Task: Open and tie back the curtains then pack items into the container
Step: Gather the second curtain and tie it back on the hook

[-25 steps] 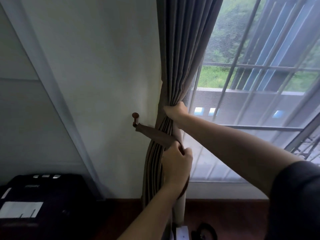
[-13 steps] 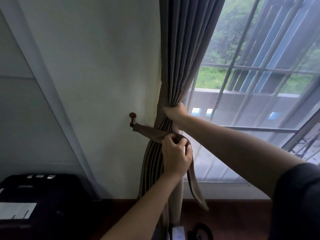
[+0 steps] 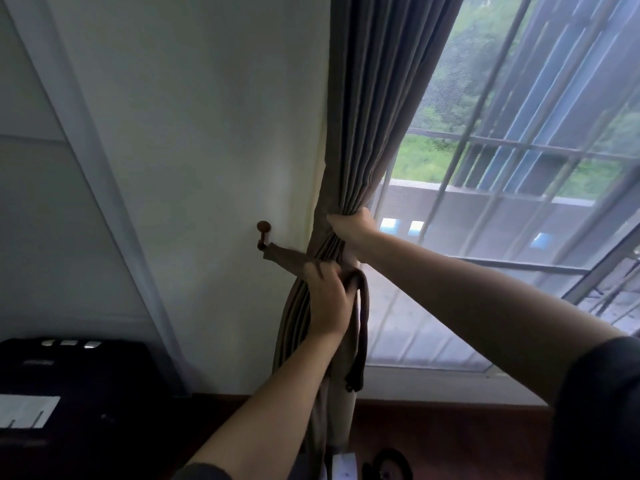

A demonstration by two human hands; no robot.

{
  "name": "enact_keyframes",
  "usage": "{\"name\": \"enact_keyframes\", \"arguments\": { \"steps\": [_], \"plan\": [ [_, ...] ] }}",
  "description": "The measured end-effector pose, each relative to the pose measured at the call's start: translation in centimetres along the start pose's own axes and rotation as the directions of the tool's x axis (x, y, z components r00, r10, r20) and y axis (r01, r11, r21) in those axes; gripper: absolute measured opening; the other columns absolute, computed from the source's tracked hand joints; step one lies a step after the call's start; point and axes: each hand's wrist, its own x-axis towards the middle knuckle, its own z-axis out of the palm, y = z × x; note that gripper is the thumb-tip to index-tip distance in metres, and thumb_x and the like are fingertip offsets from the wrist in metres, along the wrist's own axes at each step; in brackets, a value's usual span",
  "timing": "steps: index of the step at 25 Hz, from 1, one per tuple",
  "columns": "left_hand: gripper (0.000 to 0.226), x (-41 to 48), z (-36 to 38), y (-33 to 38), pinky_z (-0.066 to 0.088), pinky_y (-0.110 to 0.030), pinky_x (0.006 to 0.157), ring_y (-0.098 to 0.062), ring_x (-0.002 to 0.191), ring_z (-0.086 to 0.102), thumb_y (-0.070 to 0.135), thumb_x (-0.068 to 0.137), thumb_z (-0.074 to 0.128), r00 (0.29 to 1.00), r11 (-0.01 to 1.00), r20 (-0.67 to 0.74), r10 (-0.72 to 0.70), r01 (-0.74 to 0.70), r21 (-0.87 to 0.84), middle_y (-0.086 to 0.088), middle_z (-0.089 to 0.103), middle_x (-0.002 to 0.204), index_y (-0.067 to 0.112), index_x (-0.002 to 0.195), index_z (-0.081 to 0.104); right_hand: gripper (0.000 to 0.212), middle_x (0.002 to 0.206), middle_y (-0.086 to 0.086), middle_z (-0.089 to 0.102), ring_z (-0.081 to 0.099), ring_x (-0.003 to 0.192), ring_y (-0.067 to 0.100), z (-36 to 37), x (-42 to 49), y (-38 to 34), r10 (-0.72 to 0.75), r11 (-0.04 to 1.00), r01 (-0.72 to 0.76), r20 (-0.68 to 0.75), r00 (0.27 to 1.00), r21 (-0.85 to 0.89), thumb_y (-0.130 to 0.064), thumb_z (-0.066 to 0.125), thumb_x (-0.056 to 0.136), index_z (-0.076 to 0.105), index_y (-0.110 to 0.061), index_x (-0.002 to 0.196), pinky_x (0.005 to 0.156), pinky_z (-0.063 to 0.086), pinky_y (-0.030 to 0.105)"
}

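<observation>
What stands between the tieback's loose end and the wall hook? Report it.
The gathered curtain: the loose end hangs on its window side, the hook sits on the wall side. The left hand grips the tieback there; the right hand holds the bunch above.

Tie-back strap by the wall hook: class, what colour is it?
Plain brown; the tie-back strap shows best in the head view.

No legible text, white label point(image 3: 27, 410) on black case point(image 3: 104, 368), print too blurred
</observation>
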Motion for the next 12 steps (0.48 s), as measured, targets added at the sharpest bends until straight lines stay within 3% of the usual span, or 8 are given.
{"name": "enact_keyframes", "arguments": {
  "steps": [2, 4, 7, 12],
  "plan": [
    [0.066, 0.05, 0.40, 0.58, 0.048, -0.039, 0.084, -0.037, 0.095, 0.054, 0.027, 0.056, 0.089, 0.948, 0.948, -0.060, -0.311, 0.306, -0.089, -0.024, 0.051, 0.107, -0.004, 0.103, 0.054, 0.038, 0.102, 0.009, 0.061, 0.060, 0.096, 0.026, 0.07, 0.09, 0.11, -0.015, 1.000, 0.014, -0.011, 1.000, -0.024, -0.022, 0.063, 0.080, 0.058, -0.008, 0.115, 0.082, 0.051, 0.032],
    [0.093, 0.21, 0.65, 0.80, 0.040, -0.046, 0.098, -0.040, 0.114, 0.045, 0.037, 0.053, 0.088, 0.881, 0.877, -0.055, -0.471, 0.460, -0.137, -0.024, 0.049, 0.122, -0.006, 0.125, 0.046, 0.040, 0.107, 0.011, 0.063, 0.061, 0.101, 0.028, 0.06, 0.10, 0.14, -0.010, 0.999, 0.010, -0.019, 1.000, -0.038, -0.024, 0.065, 0.079, 0.058, -0.008, 0.115, 0.089, 0.052, 0.037],
    [0.110, 0.22, 0.93, 0.66, 0.033, -0.042, 0.110, -0.035, 0.129, 0.040, 0.043, 0.056, 0.086, 0.881, 0.864, 0.043, -0.471, 0.471, -0.177, -0.021, 0.045, 0.137, -0.005, 0.140, 0.032, 0.041, 0.108, 0.011, 0.063, 0.061, 0.102, 0.028, -0.06, -0.02, 0.05, 0.005, 0.999, -0.006, -0.019, 1.000, -0.041, -0.022, 0.065, 0.079, 0.057, -0.006, 0.117, 0.091, 0.052, 0.037],
    [0.098, 0.67, 1.20, 0.68, 0.045, -0.047, 0.098, -0.033, 0.113, 0.057, 0.052, 0.058, 0.080, 0.881, 0.877, 0.012, -0.472, 0.471, -0.094, -0.016, 0.061, 0.123, 0.001, 0.134, 0.043, 0.039, 0.110, 0.012, 0.064, 0.062, 0.102, 0.029, 0.30, -0.61, -0.01, 0.016, 0.999, -0.017, -0.033, 0.999, -0.031, -0.021, 0.064, 0.078, 0.058, -0.008, 0.114, 0.090, 0.053, 0.036]
  ]
}}
